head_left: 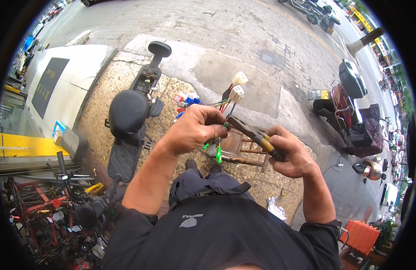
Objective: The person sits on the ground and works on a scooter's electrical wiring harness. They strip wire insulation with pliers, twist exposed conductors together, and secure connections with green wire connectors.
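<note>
Between thumb and fingertips, my left hand [195, 129] pinches a bundle of thin coloured wires [223, 106]. Two white plug connectors [237, 93] stick up from the far end of the bundle. Below the fingers hangs a bright green connector or tag [219, 154]. My right hand [292, 152] is closed around the dark, yellow-banded handles of a pair of pliers [247, 129]. The plier jaws reach the wires right beside my left fingertips; whether they bite on a wire is too small to tell. Red, blue and white connectors [187, 100] show just beyond my left hand.
A small wooden stool [244, 160] stands below my hands. An electric scooter with a black seat [128, 114] is on the left, near a scrap heap [46, 220]. To the right are a parked scooter [347, 108] and an orange barrier [361, 237].
</note>
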`<state>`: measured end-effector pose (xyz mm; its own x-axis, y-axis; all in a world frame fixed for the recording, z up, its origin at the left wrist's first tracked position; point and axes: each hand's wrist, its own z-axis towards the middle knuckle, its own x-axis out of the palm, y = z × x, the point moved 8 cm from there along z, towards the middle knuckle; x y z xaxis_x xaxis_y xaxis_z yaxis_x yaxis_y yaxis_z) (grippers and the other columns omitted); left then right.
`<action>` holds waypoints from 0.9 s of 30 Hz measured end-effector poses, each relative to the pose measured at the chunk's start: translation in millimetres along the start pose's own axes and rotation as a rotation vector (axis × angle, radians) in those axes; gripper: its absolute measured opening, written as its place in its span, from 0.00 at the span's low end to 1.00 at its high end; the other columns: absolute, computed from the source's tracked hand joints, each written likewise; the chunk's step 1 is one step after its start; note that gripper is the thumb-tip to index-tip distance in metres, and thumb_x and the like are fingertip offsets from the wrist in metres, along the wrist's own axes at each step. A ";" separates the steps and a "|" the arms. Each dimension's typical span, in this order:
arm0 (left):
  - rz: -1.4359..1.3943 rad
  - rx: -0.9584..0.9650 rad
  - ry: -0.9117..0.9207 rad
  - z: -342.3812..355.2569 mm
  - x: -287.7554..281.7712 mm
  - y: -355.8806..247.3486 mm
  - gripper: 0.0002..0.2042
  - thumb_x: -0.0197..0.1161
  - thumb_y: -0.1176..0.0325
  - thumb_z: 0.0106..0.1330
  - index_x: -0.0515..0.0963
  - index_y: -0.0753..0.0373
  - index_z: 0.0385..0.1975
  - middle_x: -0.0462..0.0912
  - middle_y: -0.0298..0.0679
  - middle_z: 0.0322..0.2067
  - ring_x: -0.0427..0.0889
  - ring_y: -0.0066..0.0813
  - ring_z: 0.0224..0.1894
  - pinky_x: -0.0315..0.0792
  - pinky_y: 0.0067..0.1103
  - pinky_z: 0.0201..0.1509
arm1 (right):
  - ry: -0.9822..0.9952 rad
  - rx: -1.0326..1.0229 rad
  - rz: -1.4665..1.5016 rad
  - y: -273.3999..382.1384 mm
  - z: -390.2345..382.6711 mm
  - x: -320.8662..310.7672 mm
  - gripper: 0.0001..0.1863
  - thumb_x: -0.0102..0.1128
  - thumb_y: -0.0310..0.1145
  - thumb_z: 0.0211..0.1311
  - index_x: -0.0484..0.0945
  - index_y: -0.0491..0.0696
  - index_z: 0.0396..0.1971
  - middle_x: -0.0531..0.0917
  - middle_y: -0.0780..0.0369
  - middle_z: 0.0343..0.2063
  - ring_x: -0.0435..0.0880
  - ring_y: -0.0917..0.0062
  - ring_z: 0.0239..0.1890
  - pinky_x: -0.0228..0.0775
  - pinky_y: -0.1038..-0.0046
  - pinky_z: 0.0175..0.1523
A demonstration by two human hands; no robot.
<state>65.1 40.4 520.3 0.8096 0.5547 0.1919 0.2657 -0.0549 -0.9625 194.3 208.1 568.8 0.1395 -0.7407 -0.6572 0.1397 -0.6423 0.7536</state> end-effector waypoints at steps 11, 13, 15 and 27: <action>-0.023 0.048 -0.025 4.6 -1.1 8.2 0.06 0.67 0.81 0.58 0.82 0.70 0.35 0.83 0.32 0.29 0.76 0.14 0.28 0.69 0.16 0.30 | 0.120 0.020 -0.108 -5.5 5.2 4.1 0.16 0.56 0.17 0.39 0.73 0.42 0.34 0.75 0.52 0.36 0.75 0.52 0.38 0.68 0.62 0.41; -0.009 0.074 -0.113 5.7 -2.5 14.2 0.04 0.67 0.81 0.58 0.82 0.70 0.33 0.83 0.32 0.27 0.75 0.14 0.28 0.69 0.16 0.29 | 0.132 0.043 -0.140 -6.7 4.9 8.7 0.16 0.56 0.17 0.40 0.72 0.42 0.34 0.74 0.52 0.34 0.74 0.50 0.37 0.67 0.60 0.40; 0.048 0.096 -0.198 5.9 -3.9 18.7 0.03 0.68 0.80 0.58 0.82 0.70 0.31 0.82 0.32 0.26 0.74 0.13 0.28 0.69 0.17 0.29 | 0.133 0.054 -0.168 -6.5 5.2 13.7 0.16 0.56 0.17 0.42 0.71 0.42 0.36 0.73 0.51 0.34 0.74 0.48 0.37 0.67 0.56 0.40; 0.761 0.403 -0.678 -3.7 0.7 1.2 0.04 0.66 0.81 0.55 0.77 0.68 0.24 0.84 0.43 0.25 0.80 0.20 0.27 0.71 0.21 0.31 | 0.127 0.218 -0.195 -10.7 9.4 35.7 0.17 0.56 0.18 0.41 0.69 0.40 0.37 0.72 0.49 0.34 0.73 0.46 0.38 0.66 0.54 0.41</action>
<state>67.9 37.6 520.0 0.2002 0.8388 -0.5063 -0.4724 -0.3701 -0.7999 188.6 186.7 537.4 0.2536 -0.5781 -0.7755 -0.0356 -0.8068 0.5898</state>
